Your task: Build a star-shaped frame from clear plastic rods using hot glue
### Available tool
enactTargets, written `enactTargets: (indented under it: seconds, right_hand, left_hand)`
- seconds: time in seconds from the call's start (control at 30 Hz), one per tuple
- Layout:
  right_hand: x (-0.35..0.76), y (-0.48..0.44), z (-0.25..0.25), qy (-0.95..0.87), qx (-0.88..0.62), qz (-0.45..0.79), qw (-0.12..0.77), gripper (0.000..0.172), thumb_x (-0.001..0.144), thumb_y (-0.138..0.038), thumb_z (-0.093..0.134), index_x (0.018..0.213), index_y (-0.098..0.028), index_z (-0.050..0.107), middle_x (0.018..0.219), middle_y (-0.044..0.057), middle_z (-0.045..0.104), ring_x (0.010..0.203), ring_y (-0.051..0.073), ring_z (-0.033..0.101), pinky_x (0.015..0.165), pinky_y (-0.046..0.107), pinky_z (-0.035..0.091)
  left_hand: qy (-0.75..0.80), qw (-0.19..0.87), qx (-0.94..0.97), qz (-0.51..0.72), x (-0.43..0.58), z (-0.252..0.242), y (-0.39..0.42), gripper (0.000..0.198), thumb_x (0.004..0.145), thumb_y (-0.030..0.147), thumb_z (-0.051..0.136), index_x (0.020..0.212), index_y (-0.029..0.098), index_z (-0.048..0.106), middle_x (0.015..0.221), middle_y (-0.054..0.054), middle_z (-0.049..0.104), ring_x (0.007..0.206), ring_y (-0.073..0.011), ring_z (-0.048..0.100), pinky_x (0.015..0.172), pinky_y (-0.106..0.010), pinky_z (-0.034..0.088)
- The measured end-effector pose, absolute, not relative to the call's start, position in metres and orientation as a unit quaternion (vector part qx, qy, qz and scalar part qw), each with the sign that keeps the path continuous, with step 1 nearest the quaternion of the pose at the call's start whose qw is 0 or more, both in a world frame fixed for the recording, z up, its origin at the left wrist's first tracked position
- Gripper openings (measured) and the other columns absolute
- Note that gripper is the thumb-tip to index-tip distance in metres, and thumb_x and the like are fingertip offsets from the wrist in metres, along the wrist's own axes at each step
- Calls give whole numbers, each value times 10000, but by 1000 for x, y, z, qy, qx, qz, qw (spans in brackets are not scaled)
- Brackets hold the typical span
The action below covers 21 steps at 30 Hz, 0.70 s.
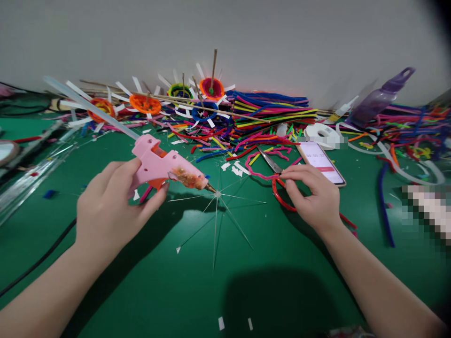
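The left hand (pixel 109 206) has a closed grip on the pink glue gun (pixel 165 167), nozzle touching the hub of thin clear spokes (pixel 217 194) on the green tabletop (pixel 148 277). The right hand (pixel 312 195) closes on the red scissors (pixel 278 180) beside a phone (pixel 321 162). Gluing the hub seems underway; a steady nozzle matters.

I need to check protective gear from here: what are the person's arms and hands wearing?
Nothing that shows. The left hand and right hand are bare, with no gloves, rings or watch in view. Both forearms are uncovered down to the frame edge, no sleeves visible. Fingernails look short and unpainted.
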State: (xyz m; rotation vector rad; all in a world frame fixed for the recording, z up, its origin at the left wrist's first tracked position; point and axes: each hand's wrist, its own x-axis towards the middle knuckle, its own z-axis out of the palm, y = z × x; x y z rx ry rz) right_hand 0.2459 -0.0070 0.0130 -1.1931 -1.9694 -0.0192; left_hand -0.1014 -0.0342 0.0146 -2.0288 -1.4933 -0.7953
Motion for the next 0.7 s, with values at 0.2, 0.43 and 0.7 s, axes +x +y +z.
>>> enactTargets:
  seconds: [0.2, 0.43, 0.7]
  right_hand:
    - [246, -6, 11, -782, -472, -12, 408, 150, 797, -135, 552, 853, -231, 653, 913, 31, 681, 869, 186, 640, 814, 358, 507]
    - [247, -7, 12, -782, -473, -15, 407, 148, 798, -139, 553, 849, -236, 652, 910, 32, 681, 863, 188, 642, 810, 367, 513]
    - [247, -7, 12, -780, -474, -11, 408, 149, 797, -142, 551, 847, -238, 653, 910, 29, 680, 865, 189, 644, 818, 372, 515]
  left_hand:
    - [-550, 248, -741, -295, -101, 15, -33, 415, 704, 359, 660, 1024, 130, 530, 699, -16, 482, 651, -158, 463, 542, -254, 338]
    - [-541, 249, -744, -303, -102, 17, -32, 424, 697, 342, 651, 1049, 147, 516, 716, -21, 490, 660, -168, 475, 555, -263, 363]
    - [-551, 252, -735, -305, -104, 16, -33, 443, 687, 351, 651, 1058, 151, 515, 732, -30, 506, 671, -175, 485, 568, -269, 368]
